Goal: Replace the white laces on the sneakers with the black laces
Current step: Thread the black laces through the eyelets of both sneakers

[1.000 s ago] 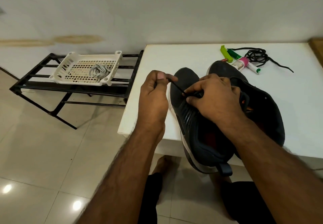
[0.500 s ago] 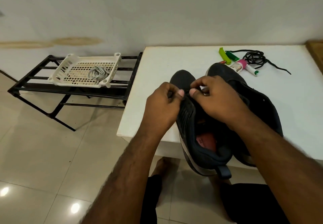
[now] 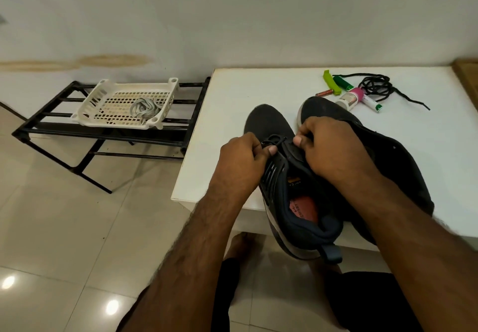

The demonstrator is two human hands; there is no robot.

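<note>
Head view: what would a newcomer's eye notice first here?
Both hands, left and right, pinch a black lace on the front sneaker at the table edge. A spare lace lies at the back. White laces sit in a basket on the left rack.

Insole (image 3: 301,206) print and tube labels too blurred to read

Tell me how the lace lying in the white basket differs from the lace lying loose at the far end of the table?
The lace in the basket is pale grey-white, bundled in the white basket on the black rack over the floor. The loose lace is black and lies on the white table, coiled with one end trailing right, beside small tubes. Both lie loose, in no shoe and touched by neither hand.
</note>
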